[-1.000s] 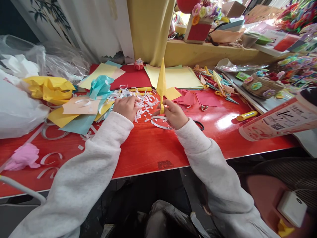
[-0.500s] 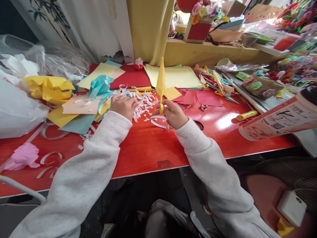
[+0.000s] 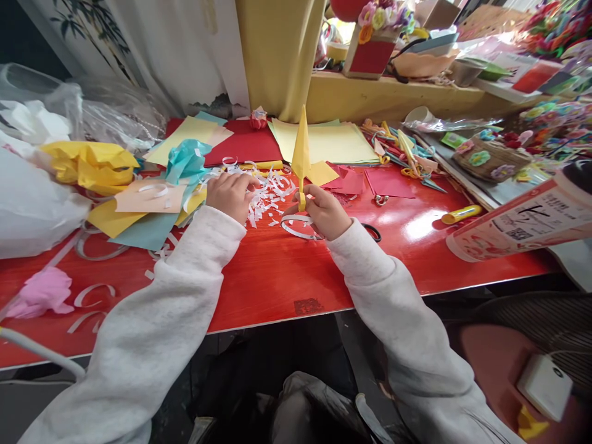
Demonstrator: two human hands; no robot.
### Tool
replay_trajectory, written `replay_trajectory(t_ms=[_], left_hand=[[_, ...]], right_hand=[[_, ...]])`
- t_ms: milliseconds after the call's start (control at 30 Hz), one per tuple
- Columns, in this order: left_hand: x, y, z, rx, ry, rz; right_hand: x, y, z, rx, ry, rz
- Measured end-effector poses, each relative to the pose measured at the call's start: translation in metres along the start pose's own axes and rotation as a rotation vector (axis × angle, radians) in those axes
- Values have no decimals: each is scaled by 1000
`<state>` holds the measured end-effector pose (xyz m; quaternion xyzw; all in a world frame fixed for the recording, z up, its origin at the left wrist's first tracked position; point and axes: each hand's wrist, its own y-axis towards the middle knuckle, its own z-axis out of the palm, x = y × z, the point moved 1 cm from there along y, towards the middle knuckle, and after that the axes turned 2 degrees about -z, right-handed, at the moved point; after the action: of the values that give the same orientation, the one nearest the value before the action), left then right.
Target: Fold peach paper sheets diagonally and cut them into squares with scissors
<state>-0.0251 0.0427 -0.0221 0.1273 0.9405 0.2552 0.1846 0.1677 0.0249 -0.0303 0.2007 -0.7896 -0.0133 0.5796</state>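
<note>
Where the red table starts at the far left, a whitish plastic bag bulges over it, and a crumpled pink paper lies nearer the front edge. Next come a crumpled yellow paper, a flat peach sheet with white bits of paper on it, and a crumpled teal paper by that sheet's back right corner.

The left hand, in a pale grey sleeve, rests at the left side of a heap of white paper scraps, back upward and fingers bent. Its fingertips are partly hidden, so I cannot tell whether it holds anything.

To the right of the scraps, a yellow folded paper stands upright, its long point upward and its narrow lower end pinched between the thumb and fingers of the right hand. A looped white strip sits just below that pinch, beside the hand; whether the hand grips it too is unclear.

Farther right, a black loop shows beside the right cuff, then a yellow tube lies near a large labelled cup, which appears tilted.
</note>
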Motion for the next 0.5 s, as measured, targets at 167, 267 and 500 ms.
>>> replay_trajectory(t_ms=[167,267,500], left_hand=[[-4,-3,-2,2,-92,-122],[-4,-4,-4,-27,-54,-154],[-1,-1,-5,-48,19,-54]], right_hand=[[1,0,0,2,11,19],[1,0,0,-6,-1,17],[3,-1,0,-2,43,20]])
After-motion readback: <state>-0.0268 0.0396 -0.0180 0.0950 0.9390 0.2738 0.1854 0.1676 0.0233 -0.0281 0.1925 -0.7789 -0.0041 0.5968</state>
